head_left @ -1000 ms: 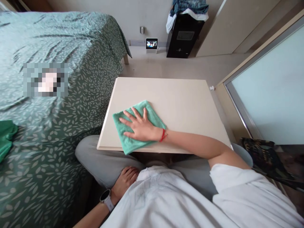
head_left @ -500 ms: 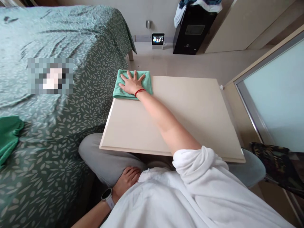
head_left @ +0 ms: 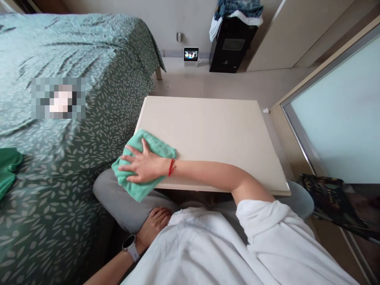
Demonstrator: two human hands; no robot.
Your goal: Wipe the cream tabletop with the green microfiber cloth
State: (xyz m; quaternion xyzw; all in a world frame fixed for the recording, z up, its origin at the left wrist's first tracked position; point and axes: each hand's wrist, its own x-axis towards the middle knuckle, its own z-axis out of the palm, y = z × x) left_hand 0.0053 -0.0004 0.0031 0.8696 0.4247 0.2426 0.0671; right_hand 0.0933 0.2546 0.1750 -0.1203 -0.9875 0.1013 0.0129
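Observation:
My right hand [head_left: 144,163] lies flat with spread fingers on a green cleaning cloth [head_left: 157,145], pressing it against the near left corner of a small beige table [head_left: 213,126]. The cloth is folded and turned askew, and its left and lower parts hang over the table's edges. A red string bracelet [head_left: 171,167] circles my right wrist. My left hand [head_left: 154,226] rests on my lap below the table, its fingers lying flat and holding nothing visible. A watch [head_left: 130,243] is on my left wrist.
A bed with a green leaf-patterned cover [head_left: 97,130] stands close on the left, with a darker green cloth [head_left: 8,168] on it. Along the far wall are a small screen [head_left: 190,56] and a black cabinet [head_left: 230,47]. A framed glass panel [head_left: 341,118] stands at right.
My right hand has brought the cloth from the table's far left corner to the near left corner, turning it on the way. My left hand stays on my lap.

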